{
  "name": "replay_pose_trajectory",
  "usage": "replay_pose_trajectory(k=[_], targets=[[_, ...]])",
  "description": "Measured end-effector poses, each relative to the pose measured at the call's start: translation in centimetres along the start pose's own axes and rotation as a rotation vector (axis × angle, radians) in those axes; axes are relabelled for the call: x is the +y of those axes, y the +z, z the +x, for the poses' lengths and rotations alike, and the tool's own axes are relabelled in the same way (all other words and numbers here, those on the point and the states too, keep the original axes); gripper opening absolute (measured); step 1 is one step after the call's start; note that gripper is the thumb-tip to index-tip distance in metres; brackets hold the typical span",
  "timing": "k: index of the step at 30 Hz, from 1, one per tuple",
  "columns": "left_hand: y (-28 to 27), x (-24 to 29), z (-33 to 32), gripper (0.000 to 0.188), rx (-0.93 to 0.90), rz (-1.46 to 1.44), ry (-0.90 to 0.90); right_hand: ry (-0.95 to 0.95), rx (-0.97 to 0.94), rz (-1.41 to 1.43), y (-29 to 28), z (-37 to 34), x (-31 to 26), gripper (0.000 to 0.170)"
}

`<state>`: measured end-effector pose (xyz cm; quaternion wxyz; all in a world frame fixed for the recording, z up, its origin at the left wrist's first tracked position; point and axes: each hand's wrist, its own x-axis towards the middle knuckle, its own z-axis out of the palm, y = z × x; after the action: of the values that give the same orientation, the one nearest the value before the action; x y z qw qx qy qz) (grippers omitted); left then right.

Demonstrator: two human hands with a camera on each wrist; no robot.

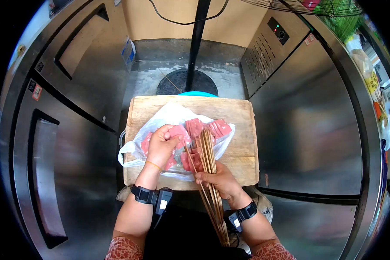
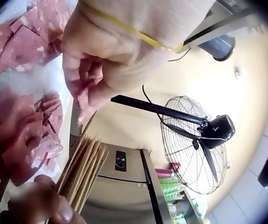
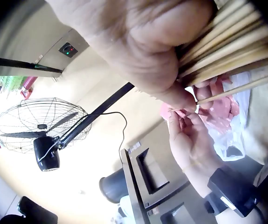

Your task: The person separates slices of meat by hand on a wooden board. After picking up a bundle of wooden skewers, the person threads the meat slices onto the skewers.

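My left hand pinches a thin pink meat slice between thumb and fingers, over the white plastic bag. A bundle of bamboo skewers is gripped by my right hand, tips pointing away from me. One skewer stands apart from the bundle at the right thumb, and its tip reaches the slice's lower edge in the head view. Square pink slices flecked with white lie in several piles on the bag. The left wrist view shows the slice partly hidden by the fingers.
The bag lies on a wooden cutting board. Steel refrigerators stand close on the left and right. Beyond the board, a black fan pole rises from a round base, beside a blue rim.
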<state>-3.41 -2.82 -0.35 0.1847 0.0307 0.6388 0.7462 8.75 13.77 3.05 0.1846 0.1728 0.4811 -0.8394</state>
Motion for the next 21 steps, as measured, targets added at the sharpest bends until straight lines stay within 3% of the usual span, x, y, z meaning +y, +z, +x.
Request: replay_pose_trajectory(k=[3, 9, 12, 15, 18, 21], targets=[[0.3, 0.6, -0.2, 0.019, 0.015, 0.057, -0.003, 0.039, 0.014, -0.025, -0.5, 0.0, 0.2, 0.045], [0.4, 0.9, -0.3, 0.016, 0.003, 0.0, 0.058, 0.042, -0.014, -0.058, -0.9, 0.3, 0.6, 0.035], [0.3, 1.7, -0.6, 0.012, -0.038, 0.067, 0.063, 0.033, 0.004, -0.046, -0.9, 0.4, 0.9, 0.038], [0.0, 2.0, -0.9, 0.013, -0.093, 0.163, 0.103, 0.022, 0.008, -0.073, -0.7, 0.4, 0.7, 0.042], [-0.1, 1.9, -1.4, 0.017, -0.127, 0.472, 0.199, 0.026, -0.005, -0.074, -0.7, 0.6, 0.8, 0.046], [0.5, 2.2, -1.7, 0.023, -0.071, 0.395, 0.208, -0.013, 0.009, -0.098, -0.3, 0.4, 0.7, 0.029]])
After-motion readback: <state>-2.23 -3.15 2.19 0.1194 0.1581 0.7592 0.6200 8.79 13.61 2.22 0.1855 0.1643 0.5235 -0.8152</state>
